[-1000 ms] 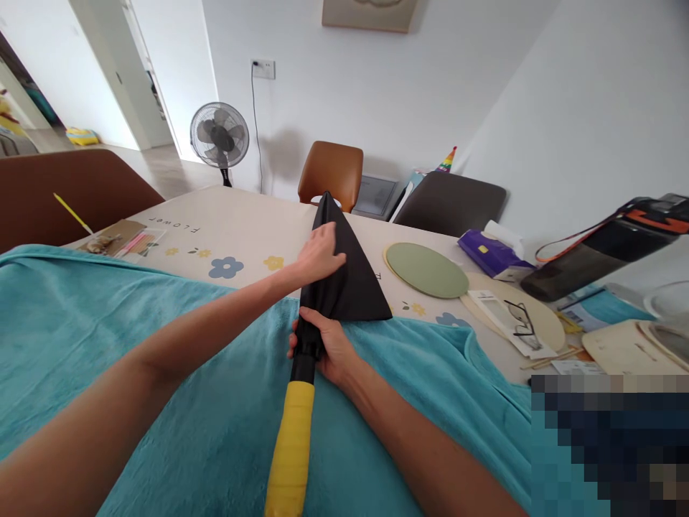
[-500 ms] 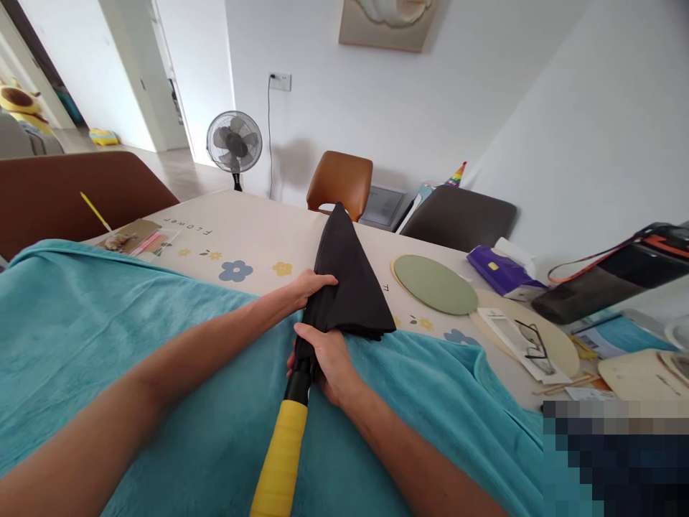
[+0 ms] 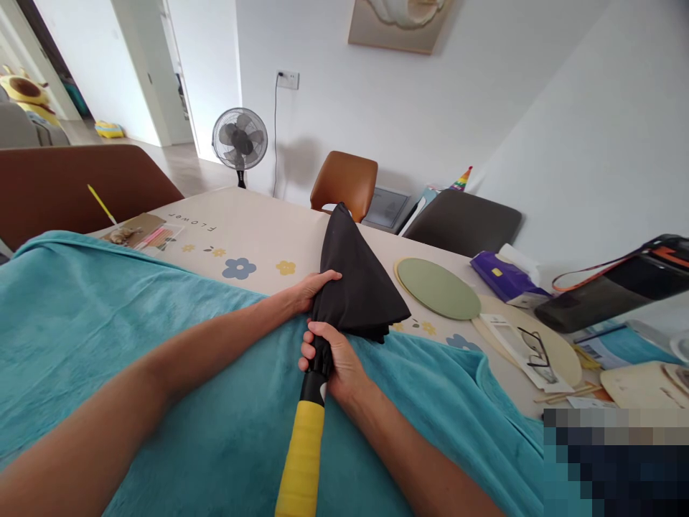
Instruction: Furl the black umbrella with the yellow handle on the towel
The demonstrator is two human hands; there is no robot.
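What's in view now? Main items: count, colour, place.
umbrella: 1, black with yellow handle, in both hands
cloth: 1, teal, over table
table: 1, cream, centre
chairs: 3, brown and grey, around table
fan: 1, grey, by wall
oval mats: at least 2, green and cream, right
tissue pack: 1, purple, right
bottle: 1, dark, right
eyeglasses: 1, dark, right
stick: 1, yellow, left
picture: 1, beige, wall
left hand: 1, bare, on umbrella
right hand: 1, bare, beyond handle

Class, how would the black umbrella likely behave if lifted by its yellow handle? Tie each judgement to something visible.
The umbrella probably stays stiff lengthwise, as its yellow handle and black canopy line up. The canopy likely flops at its edge, where loose folds flare out. The handle may resist slipping, as wrapped bands ridge its surface.
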